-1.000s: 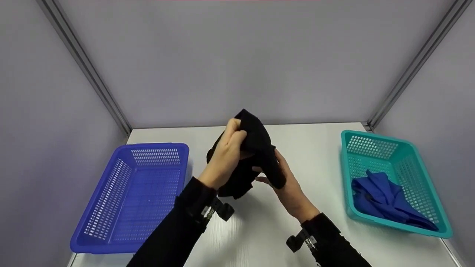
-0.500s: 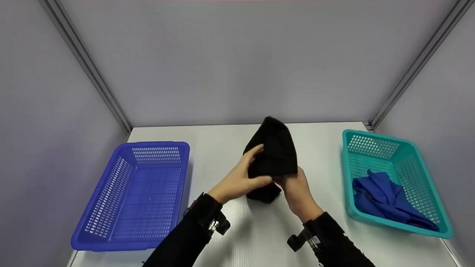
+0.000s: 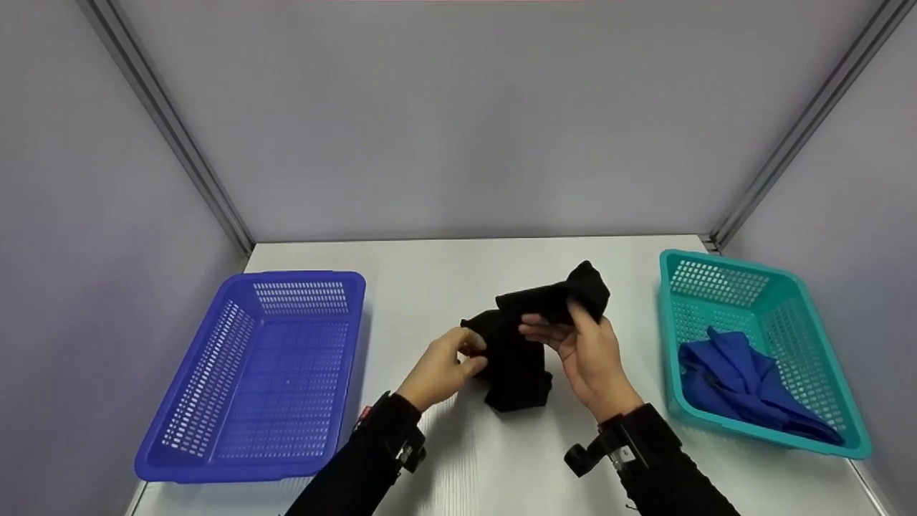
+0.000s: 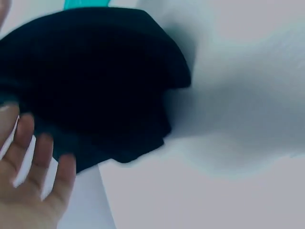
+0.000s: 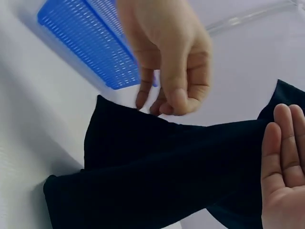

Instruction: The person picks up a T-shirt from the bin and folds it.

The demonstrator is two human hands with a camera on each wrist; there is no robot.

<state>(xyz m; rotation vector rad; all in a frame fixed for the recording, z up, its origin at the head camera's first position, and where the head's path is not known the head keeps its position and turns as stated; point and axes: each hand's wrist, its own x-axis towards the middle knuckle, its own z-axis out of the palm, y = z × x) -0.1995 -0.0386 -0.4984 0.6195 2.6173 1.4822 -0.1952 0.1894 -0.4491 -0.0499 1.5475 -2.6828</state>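
Observation:
In the head view a soft black cloth item (image 3: 516, 365) is held folded above the white table. My right hand (image 3: 591, 358) holds its upper part, the thumb against the cloth and the fingers stretched out beneath. My left hand (image 3: 440, 369) is at the left edge, fingers loosely bent; whether the tips touch the cloth is hard to tell. The right wrist view has the left hand (image 5: 171, 62) just over the cloth's upper edge, and the right hand's straight fingers (image 5: 274, 157) lie against the cloth. In the left wrist view, spread fingers (image 4: 64, 176) are beside the dark fabric.
A blue plastic basket (image 3: 247, 473) stands to the left on the white table (image 3: 415, 265). On the right is a teal basket (image 3: 809, 315) with crumpled blue cloth (image 3: 745, 380) inside. Grey panels (image 3: 458, 122) enclose the back and sides.
The black cloth has shifted right and lower, and its upper part has tipped over to the right. My left hand has let go of its earlier grip and moved down toward me.

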